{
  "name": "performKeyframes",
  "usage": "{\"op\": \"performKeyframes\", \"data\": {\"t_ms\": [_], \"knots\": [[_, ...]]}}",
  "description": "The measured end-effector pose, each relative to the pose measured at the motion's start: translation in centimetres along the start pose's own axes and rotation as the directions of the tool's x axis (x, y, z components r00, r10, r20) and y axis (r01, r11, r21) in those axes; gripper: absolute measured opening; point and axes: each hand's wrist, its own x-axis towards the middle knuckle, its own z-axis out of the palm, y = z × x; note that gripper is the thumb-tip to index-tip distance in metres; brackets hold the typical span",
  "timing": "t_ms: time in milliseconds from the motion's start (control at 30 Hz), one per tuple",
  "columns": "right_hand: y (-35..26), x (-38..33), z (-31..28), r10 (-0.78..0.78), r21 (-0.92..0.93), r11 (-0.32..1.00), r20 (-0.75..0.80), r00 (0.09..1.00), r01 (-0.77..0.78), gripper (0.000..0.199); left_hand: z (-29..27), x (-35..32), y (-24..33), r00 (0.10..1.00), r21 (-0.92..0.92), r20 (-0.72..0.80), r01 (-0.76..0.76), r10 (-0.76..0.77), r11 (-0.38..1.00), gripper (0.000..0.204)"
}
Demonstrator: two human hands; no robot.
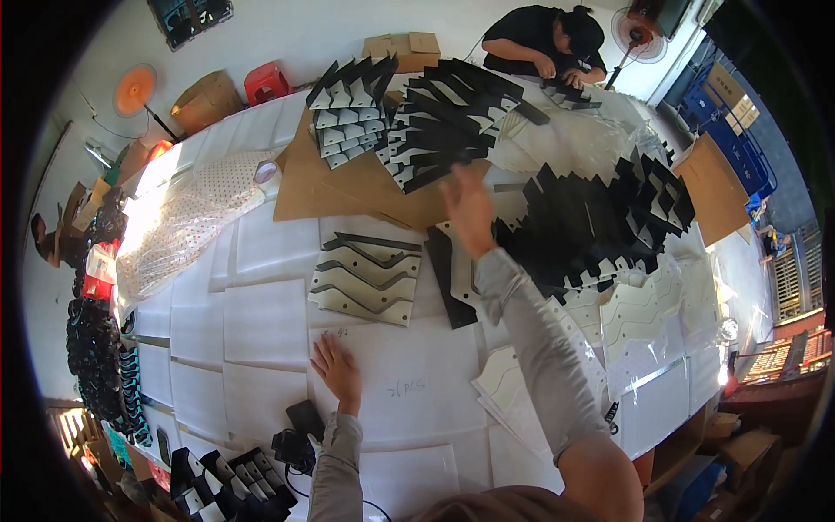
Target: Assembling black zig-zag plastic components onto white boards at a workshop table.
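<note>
My left hand (337, 372) lies flat with its fingers spread on a white sheet (435, 361) that bears some handwriting. Just beyond it, several wavy-edged metal plates (365, 280), pale-faced with dark edges, are nested together. My right hand (470, 213) is stretched forward, fingers extended and slightly blurred, with nothing visible in it. It is over the gap between a far pile of black zigzag plates (439, 130) and a large black pile (574, 222) on the right. Beside its wrist lies a separate black and pale plate (450, 277), partly hidden by the arm.
Brown cardboard (335, 191) lies under the far stacks. Spotted wrapping (196, 217) and a tape roll (266, 172) are at left. A black device with a cable (296, 448) sits near my left forearm. Across the table a co-worker (544, 43) handles a plate.
</note>
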Motion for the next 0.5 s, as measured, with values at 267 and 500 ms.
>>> {"op": "performKeyframes", "data": {"t_ms": [267, 500], "knots": [[6.3, 13.5, 1.7, -0.163, -0.491, 0.859, 0.011, 0.987, 0.147, 0.031, -1.8, 0.3, 0.0, 1.000, -0.045, 0.017, -0.008, 0.009, 0.999, 0.049], [5.5, 10.2, 1.4, -0.349, -0.339, 0.899, -0.174, 0.921, 0.276, 0.013, -1.7, 0.4, -0.1, 0.999, -0.073, 0.011, -0.037, 0.038, 0.997, 0.048]]}}
